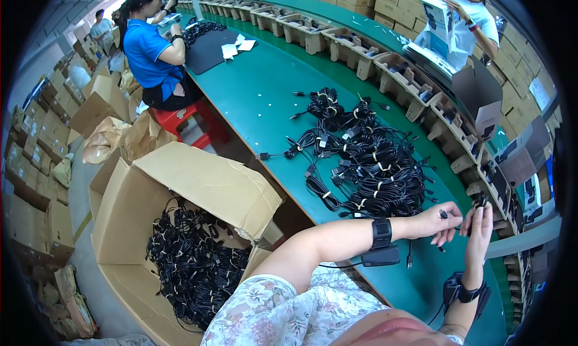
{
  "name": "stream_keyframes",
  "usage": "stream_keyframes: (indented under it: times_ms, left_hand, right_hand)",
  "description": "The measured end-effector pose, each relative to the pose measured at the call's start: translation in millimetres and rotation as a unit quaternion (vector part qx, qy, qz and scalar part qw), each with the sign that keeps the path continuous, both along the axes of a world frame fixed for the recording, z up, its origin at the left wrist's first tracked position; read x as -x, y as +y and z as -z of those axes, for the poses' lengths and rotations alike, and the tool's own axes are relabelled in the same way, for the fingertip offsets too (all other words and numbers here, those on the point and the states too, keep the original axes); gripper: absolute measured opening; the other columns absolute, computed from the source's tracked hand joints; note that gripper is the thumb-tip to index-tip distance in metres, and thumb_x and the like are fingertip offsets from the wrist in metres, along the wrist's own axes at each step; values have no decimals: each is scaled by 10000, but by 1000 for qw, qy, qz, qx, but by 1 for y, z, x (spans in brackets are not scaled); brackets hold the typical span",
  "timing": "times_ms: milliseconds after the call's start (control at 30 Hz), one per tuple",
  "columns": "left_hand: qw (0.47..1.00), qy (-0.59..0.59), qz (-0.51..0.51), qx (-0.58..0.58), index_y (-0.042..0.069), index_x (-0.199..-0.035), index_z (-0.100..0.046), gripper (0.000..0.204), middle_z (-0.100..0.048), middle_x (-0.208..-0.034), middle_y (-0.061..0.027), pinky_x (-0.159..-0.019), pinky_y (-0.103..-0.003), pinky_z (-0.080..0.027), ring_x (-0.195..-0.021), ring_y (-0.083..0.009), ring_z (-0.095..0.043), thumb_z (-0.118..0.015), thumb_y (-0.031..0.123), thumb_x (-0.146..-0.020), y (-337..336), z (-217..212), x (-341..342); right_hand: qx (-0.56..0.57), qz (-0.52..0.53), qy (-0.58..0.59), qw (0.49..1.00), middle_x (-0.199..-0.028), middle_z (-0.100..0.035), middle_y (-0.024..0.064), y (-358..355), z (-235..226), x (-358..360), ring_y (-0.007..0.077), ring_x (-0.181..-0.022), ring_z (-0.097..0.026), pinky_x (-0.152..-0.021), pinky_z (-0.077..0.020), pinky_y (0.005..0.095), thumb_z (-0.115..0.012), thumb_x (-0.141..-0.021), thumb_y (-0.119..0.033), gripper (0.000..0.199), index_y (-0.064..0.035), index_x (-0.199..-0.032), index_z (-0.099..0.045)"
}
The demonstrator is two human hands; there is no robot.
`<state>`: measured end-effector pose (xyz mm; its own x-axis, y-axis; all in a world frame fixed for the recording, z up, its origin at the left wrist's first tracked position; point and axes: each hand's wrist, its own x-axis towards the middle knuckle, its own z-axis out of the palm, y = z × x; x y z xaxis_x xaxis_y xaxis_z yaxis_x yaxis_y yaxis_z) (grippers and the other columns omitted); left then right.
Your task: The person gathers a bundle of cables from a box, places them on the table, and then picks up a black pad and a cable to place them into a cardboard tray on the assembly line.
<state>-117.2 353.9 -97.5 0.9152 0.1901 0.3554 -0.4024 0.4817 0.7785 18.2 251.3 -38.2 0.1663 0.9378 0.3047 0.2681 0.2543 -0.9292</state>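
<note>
Over the right side of the green table, my two hands are close together. My left hand [435, 220] is closed, with dark cable ends showing between its fingers. Beside it my right hand [478, 227] is raised, its fingers pinching a small black cable bundle [480, 201]; its exact shape is partly hidden. To the left of my hands lies a large pile of coiled black cables [379, 165], tied with pale bands, their plugs sticking out. One loose plug [410, 259] lies on the table just below my left hand.
An open cardboard box [126, 225] full of tied black cables stands left of the table [265, 87]. Moulded pulp trays [397, 75] line a conveyor behind. A co-worker in blue [147, 51] sits on a red stool [180, 120]; another person [466, 27] handles a box across the line.
</note>
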Motion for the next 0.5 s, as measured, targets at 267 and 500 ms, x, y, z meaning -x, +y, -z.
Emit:
stream_keyframes:
  times_ms: [267,500]
  left_hand:
    - [997,26,-69,28,32,-1106,-361,254,-570,-713,-84,-369,-198,-402,-476,-124,-552,-494,134,-914,9,36,-17]
    - [978,117,-128,-113,50,-1189,-310,343,-566,-749,-82,-404,-208,-424,-518,-121,-555,-496,149,-918,3,30,-18]
  right_hand:
    - [-16,102,-380,919,-1042,-565,138,-17,14,22,232,-903,-568,-805,-426,286,-488,-873,-17,286,-8,-1156,-448]
    - [0,317,-396,862,-1105,-568,189,-4,12,-72,273,-1008,-570,-848,-426,318,-494,-901,-124,367,-63,-1259,-441]
